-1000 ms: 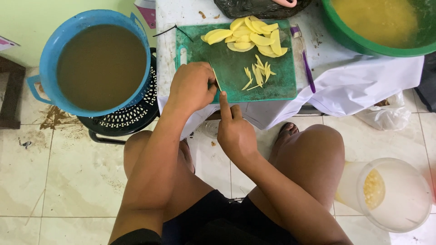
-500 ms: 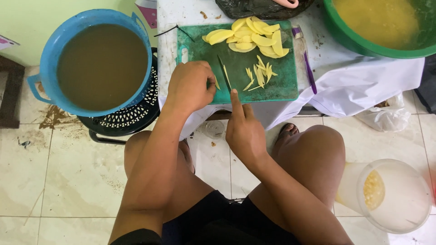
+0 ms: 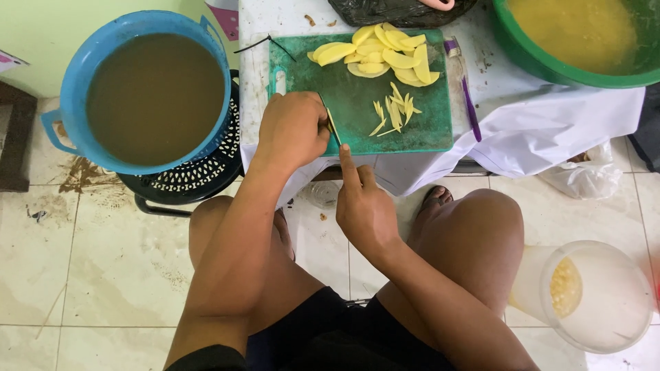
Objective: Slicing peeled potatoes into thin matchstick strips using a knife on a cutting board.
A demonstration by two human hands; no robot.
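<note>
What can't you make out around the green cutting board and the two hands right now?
Head view only:
- Yellow slice under the left hand: hidden by the curled fingers.
- Knife handle: buried in the right hand; only the thin blade shows.
- Green round basin and black plastic bag: cut off by the top edge.
- Contents of the blue round tub: murky brown liquid hides them.

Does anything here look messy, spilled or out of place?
Yes. A brown splash stain marks the floor tiles beneath the blue tub of murky brown liquid, as if some slopped over. The green cutting board looks worn and scuffed, and crumbs litter the table around it.
</note>
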